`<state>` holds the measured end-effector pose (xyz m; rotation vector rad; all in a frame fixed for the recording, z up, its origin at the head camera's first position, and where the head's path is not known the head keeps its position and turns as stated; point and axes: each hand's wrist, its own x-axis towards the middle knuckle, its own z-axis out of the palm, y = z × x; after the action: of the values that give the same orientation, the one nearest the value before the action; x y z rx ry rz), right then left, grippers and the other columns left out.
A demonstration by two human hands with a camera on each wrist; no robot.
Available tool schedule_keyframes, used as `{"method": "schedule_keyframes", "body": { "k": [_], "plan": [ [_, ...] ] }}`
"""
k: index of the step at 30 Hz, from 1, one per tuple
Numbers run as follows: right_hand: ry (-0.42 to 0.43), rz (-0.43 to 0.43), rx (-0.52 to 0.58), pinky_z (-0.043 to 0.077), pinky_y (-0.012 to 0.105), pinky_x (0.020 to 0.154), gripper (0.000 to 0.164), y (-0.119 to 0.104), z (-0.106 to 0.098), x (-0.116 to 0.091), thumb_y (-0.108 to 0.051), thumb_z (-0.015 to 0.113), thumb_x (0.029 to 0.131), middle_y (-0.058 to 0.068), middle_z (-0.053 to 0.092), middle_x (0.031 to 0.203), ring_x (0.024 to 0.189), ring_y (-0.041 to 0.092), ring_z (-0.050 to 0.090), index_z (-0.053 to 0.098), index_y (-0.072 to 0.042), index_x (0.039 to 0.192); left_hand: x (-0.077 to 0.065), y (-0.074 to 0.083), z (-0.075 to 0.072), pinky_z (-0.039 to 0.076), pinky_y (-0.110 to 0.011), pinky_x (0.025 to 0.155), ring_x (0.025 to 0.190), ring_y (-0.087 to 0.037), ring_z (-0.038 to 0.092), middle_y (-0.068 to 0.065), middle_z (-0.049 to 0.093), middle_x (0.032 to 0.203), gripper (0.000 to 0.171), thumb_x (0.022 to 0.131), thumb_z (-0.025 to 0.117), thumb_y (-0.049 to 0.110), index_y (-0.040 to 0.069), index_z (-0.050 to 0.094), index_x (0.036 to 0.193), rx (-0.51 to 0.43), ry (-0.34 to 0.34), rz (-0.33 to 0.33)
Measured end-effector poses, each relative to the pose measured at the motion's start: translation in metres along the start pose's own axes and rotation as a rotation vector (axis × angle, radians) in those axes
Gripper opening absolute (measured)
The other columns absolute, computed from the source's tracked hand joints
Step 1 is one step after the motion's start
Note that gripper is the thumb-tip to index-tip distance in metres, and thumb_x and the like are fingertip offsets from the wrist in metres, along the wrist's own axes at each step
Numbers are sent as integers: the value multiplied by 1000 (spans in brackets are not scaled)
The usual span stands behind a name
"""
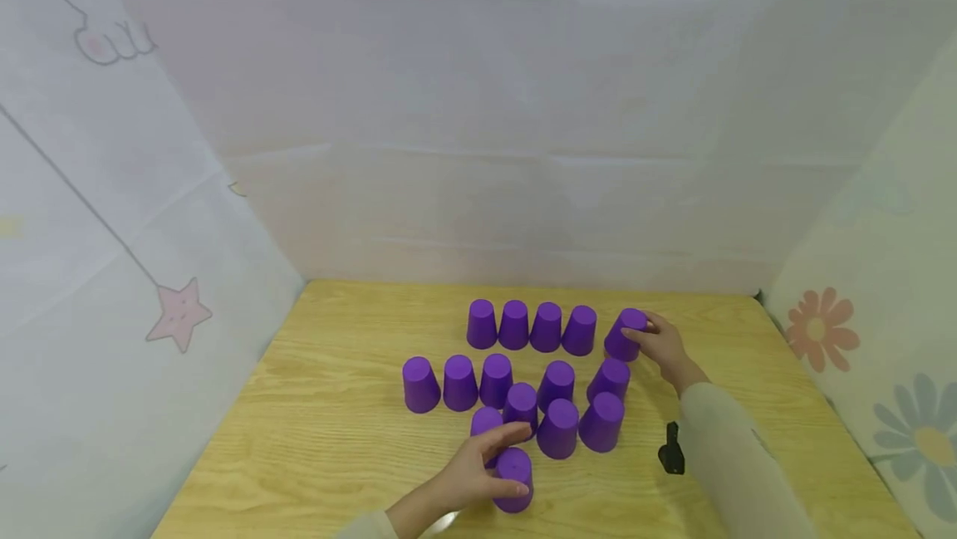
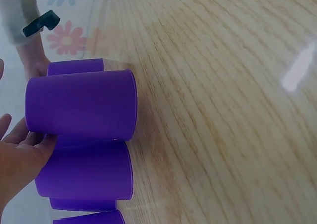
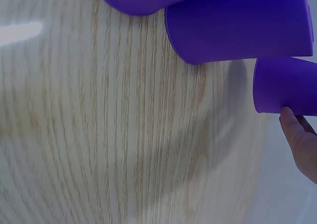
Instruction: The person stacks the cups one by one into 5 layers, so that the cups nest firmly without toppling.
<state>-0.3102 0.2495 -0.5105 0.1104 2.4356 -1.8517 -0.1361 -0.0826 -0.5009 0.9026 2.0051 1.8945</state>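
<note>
Several purple cups stand upside down on the wooden table in loose rows. At the right end of the back row, my right hand (image 1: 664, 348) pinches a purple cup (image 1: 625, 335) between thumb and fingers. The right wrist view shows the thumb against the side of that cup (image 3: 285, 85). My left hand (image 1: 471, 468) is spread around the nearest cup (image 1: 514, 481), its thumb in front and its index finger stretched out behind. In the left wrist view, its fingers (image 2: 42, 147) reach between this cup (image 2: 81, 105) and a neighbouring cup (image 2: 86, 172). Whether they press on it is hard to tell.
Four-sided wooden table (image 1: 299, 439) meets a pale cloth backdrop (image 1: 523, 215) at the back and sides. Other cups form a back row (image 1: 514, 325), a middle row (image 1: 459, 383) and a front cluster (image 1: 557, 428). A black clip-like object (image 1: 672, 449) shows beside the right sleeve.
</note>
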Motion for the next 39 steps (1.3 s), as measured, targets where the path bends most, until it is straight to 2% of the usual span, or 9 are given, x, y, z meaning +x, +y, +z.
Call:
{"method": "schedule_keyframes", "body": {
  "k": [5,12,15,18,20,24,27,37,39],
  "plan": [
    [-12,-9,66,35,47,88,65,13,2,9,-28,67,75,23,38,124,112,36,37,39,-7,129,-2,-4,2,33,-30,93,111,-28,43,-15,46,122,64,70,70,8,0,40,126,38,17,-27],
    [4,53,44,32,47,91,67,-4,11,-1,-26,64,78,28,32,127,115,39,32,32,0,131,-4,-6,3,36,-26,90,109,-15,44,-17,46,121,62,70,70,7,0,42,125,39,26,-57],
    [2,76,78,32,43,93,65,-6,13,-4,-19,61,81,28,30,128,116,39,31,27,4,131,-5,-7,4,37,-26,88,109,-18,45,-17,46,122,62,70,70,5,-3,41,124,16,27,-76],
    [-7,71,85,31,43,93,67,-4,14,-4,-21,62,80,30,29,128,116,39,31,27,4,132,-6,-9,4,38,-25,87,108,-21,45,-19,45,122,61,70,70,5,-3,41,124,17,30,-93],
    [-4,42,127,37,42,89,64,10,11,4,-21,65,77,27,37,123,111,36,39,34,-1,130,-7,-11,4,38,-25,87,107,-21,46,-21,44,122,61,70,70,6,-2,42,124,28,33,-99],
    [-1,41,130,38,42,88,63,12,14,6,-22,66,76,26,39,121,108,35,41,36,-2,129,-9,-12,3,38,-24,87,107,-18,46,-18,44,122,61,71,69,9,-2,41,124,34,36,-125],
    [0,78,101,34,42,91,64,-2,18,0,-18,62,80,29,34,124,112,38,36,29,3,131,-9,-14,3,38,-24,87,107,-16,46,-18,45,122,60,72,69,9,-3,42,124,34,41,-139],
    [-29,104,97,34,42,91,59,-6,19,7,-12,58,83,28,33,125,114,39,34,27,1,132,-11,-17,3,37,-26,88,104,-16,48,-19,47,118,58,70,70,7,-5,44,121,88,53,-127],
    [-33,101,89,34,43,91,59,-6,19,8,-12,58,83,28,33,125,114,39,34,27,2,132,-10,-10,3,37,-26,88,104,-17,48,-19,48,118,57,70,69,4,-6,44,120,99,50,-129]
  ]
}}
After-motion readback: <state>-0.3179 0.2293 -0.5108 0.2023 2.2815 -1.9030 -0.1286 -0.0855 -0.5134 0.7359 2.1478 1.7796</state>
